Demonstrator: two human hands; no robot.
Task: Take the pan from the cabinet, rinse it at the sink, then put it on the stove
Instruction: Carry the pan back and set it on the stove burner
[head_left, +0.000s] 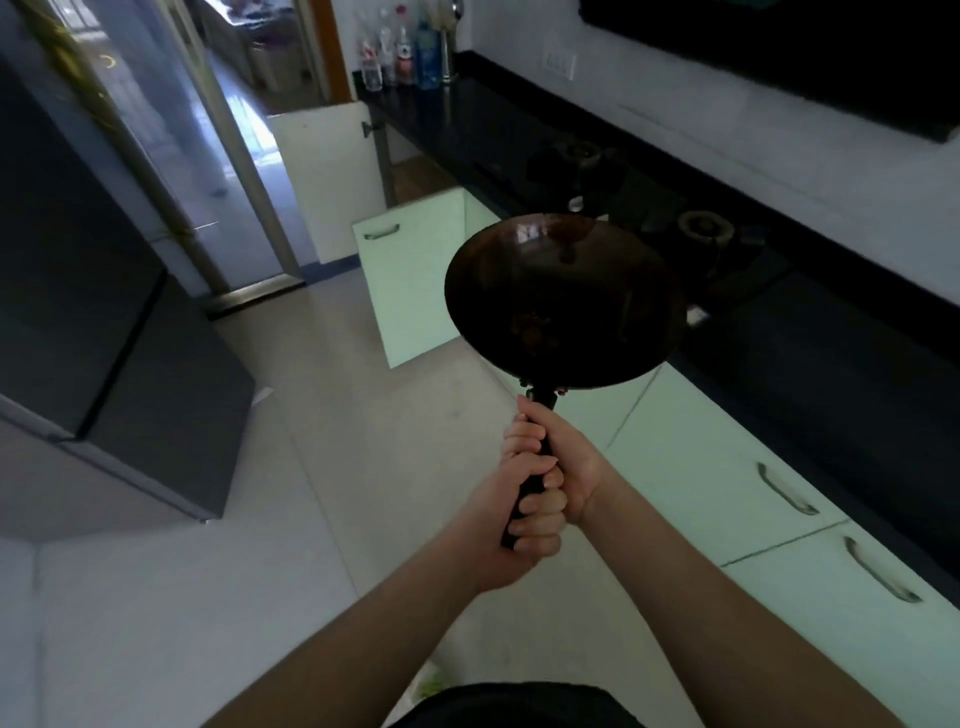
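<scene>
Both hands are clenched around the black handle (535, 467) of a dark, round pan (563, 301), held out in the air in front of the person, above the pale tiled floor (322, 415) and just beside the black counter (810, 332). The right hand (566, 457) grips nearer the bowl, with its thumb pointing up the handle toward the pan; the left hand (511, 535) wraps the lower end, its fingers curled over the top. The pan's inside faces the camera and looks brownish, with a glossy patch near its far rim. Behind the pan, on the counter, sits the stove (649, 208), with two round burners showing, one beyond the far rim and one to the right. An open pale green cabinet door (410, 280) with a metal pull stands out from the cabinets left of the pan; closed green fronts (737, 467) with curved handles run along below the counter on the right. At the far end of the counter stand several bottles (400, 52), their labels too blurred to read. A dark grey refrigerator (104, 312) fills the left side. No writing anywhere is legible.
</scene>
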